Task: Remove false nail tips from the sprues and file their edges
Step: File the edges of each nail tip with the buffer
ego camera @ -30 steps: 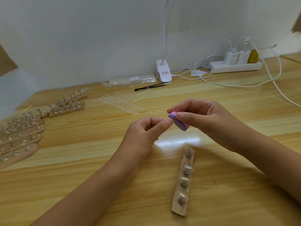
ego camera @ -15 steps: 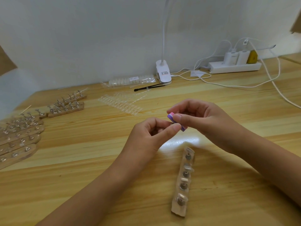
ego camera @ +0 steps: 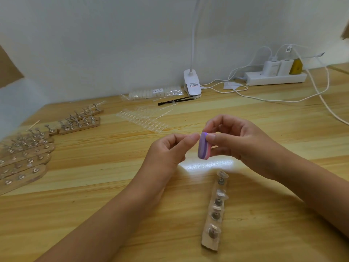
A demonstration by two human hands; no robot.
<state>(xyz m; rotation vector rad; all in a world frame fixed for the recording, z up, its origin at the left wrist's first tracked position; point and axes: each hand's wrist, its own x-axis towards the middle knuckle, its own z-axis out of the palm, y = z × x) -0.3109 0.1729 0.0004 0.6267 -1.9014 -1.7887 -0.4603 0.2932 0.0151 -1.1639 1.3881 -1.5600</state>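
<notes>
Your two hands meet above the middle of a pale wooden bench [ego camera: 94, 186]. Your right hand [ego camera: 239, 142] grips a small purple-and-pink file block [ego camera: 203, 146]. Its fingers curl round the block from the right, and the thumb tip presses near the top. The block stands nearly upright, off the bench surface.

Your left hand [ego camera: 170, 150] has thumb and forefinger pressed together in a pinch, their tips touching the block's upper left edge. Whatever sits in that pinch is too small to make out.

The clear sprues [ego camera: 143, 120] of nail tips lie flat on the bench just beyond your hands. Just below your right hand, a wooden holder strip [ego camera: 215, 210] lies lengthways toward you. It carries a row of round metal studs, some capped by clear tips.

At the far left, a fan of similar wooden strips [ego camera: 24, 157] sits close to the bench's left edge, with two shorter strips [ego camera: 79, 121] behind it. Bare wood stretches between those strips and your left forearm, and along the near edge beneath both arms.

Along the back edge, against the wall, sit a bag of tips [ego camera: 154, 92], a black tool [ego camera: 175, 101], a white lamp clip [ego camera: 192, 84] and a power strip [ego camera: 273, 77]. White cables [ego camera: 321, 95] trail over the bench at the right.
</notes>
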